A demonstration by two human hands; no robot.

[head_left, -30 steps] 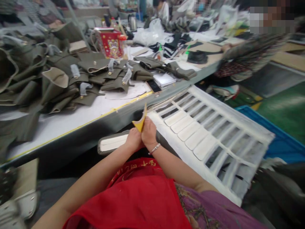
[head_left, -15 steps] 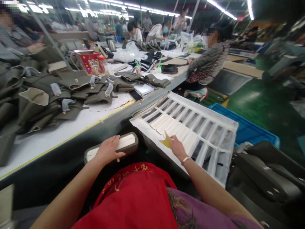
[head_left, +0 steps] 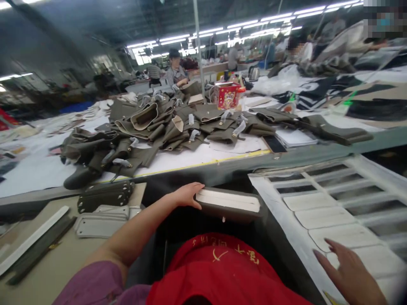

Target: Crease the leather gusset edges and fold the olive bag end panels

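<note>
My left hand (head_left: 188, 195) grips the left end of an olive, box-shaped bag piece (head_left: 233, 214), thumb on the near side and fingers over the far side. Two white strips show along the top of this piece. My right hand (head_left: 352, 269) is open and holds nothing, thumb and fingers apart, above a slatted white rack (head_left: 270, 224). White round-ended panels (head_left: 324, 217) lie in a row on the rack, close to that hand. A yellow scraper-like piece (head_left: 330, 298) shows in part at the bottom edge, by my right wrist.
Beyond the bag piece, a long table (head_left: 178, 167) bears a heap of olive bag parts (head_left: 171, 127), a phone (head_left: 274, 144), papers (head_left: 295, 137) and a red box (head_left: 227, 96). On the left, a board (head_left: 63, 254) holds grey panels (head_left: 100, 224) and dark handles (head_left: 104, 195). Co-workers sit farther off.
The view has swung left. My right hand has let go of the yellow piece and its fingers have spread. My left hand has shifted to the bag piece's left end.
</note>
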